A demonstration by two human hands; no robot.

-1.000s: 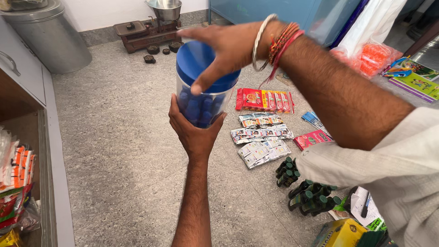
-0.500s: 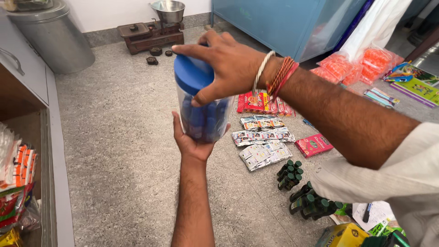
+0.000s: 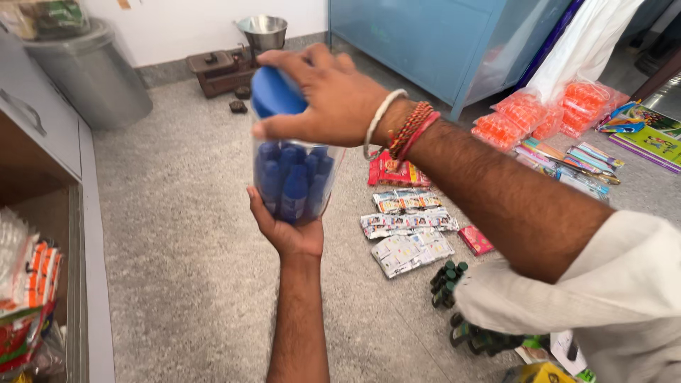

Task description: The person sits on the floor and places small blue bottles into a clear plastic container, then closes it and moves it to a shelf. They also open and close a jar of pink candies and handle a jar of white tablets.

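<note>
A clear plastic jar (image 3: 294, 177) filled with several small blue bottles is held up in front of me over a speckled grey floor. My left hand (image 3: 284, 230) cups the jar's base from below, palm up. My right hand (image 3: 323, 99), with a white bangle and red threads at the wrist, grips the jar's blue lid (image 3: 273, 92) from above, fingers wrapped around its rim. The lid sits on the jar's mouth.
Sachet strips (image 3: 408, 223), a red packet strip (image 3: 394, 172), a small red box (image 3: 475, 240) and dark green bottles (image 3: 447, 280) lie on the floor. Orange packets (image 3: 532, 117) sit by a blue cabinet (image 3: 433, 42). A metal bin (image 3: 92, 74) and a balance scale (image 3: 237, 57) stand behind. Shelving with packets (image 3: 28, 284) is at left.
The jar has come closer and a bit higher in view. My right hand has turned on the lid, from fingers spread over it to a closed grip around its rim.
</note>
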